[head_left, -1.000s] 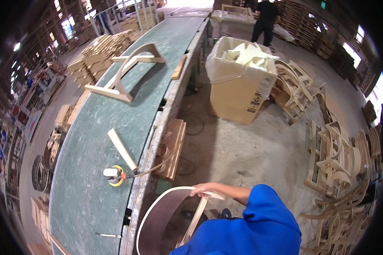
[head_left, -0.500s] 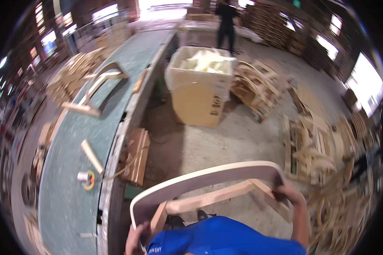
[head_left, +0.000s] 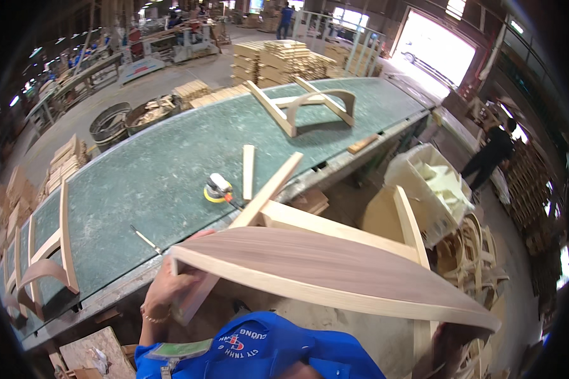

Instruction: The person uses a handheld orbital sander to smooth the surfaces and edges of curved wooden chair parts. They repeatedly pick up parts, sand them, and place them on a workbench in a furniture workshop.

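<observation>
I hold a curved wooden chair frame [head_left: 335,268] up in front of my chest, its wide bent back panel facing me and its legs pointing away. My left hand [head_left: 167,289] grips the panel's left end beside a leg. At the lower right my right hand [head_left: 452,344], dim and partly hidden under the panel, clasps the right end. The frame hangs over the front edge of a long green workbench [head_left: 171,164].
On the bench lie a yellow sander [head_left: 216,188], a loose wooden slat [head_left: 248,172], a thin tool [head_left: 146,240] and two more chair frames [head_left: 303,104] [head_left: 44,252]. A box of foam pieces [head_left: 433,183] stands right, near a person in dark clothes [head_left: 490,155]. Wood stacks [head_left: 278,60] are behind.
The chair frame has come up from the floor beside the bench to chest height, now held in both hands. My view has swung round toward the bench.
</observation>
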### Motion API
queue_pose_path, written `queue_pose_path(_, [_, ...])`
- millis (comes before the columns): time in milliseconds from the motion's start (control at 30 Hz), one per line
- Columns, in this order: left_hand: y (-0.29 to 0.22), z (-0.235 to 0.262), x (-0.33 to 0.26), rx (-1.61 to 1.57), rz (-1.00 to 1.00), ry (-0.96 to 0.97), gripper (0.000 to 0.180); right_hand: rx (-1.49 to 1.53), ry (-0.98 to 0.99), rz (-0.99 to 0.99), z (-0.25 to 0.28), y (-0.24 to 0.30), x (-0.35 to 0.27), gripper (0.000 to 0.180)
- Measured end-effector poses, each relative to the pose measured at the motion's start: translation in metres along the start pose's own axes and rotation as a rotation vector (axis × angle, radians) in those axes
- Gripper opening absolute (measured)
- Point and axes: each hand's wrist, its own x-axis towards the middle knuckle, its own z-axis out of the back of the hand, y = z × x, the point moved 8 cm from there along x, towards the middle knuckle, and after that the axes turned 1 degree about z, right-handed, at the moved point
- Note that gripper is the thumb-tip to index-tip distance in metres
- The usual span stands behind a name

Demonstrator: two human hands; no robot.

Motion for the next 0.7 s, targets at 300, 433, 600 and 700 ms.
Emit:
queue_pose_path(300, [-0.041,0.149,-0.043,0.216,-0.251,-0.523,0.069,0.156,0.550,0.049,-0.244,-0.023,0.148,0.056])
queue_pose_path(433, [-0.025,0.200,-0.002,0.282,-0.159,-0.486,0.066,0.240,0.699,-0.052,-0.352,-0.040,0.198,0.053])
queue_pose_path(600, [-0.026,0.211,0.042,0.266,-0.223,-0.663,0.057,0.296,0.819,-0.166,-0.420,-0.075,0.249,0.055])
queue_pose_path(700, [-0.008,0.222,0.096,0.234,-0.220,-0.721,0.045,0.361,0.911,-0.208,-0.456,-0.100,0.316,0.053])
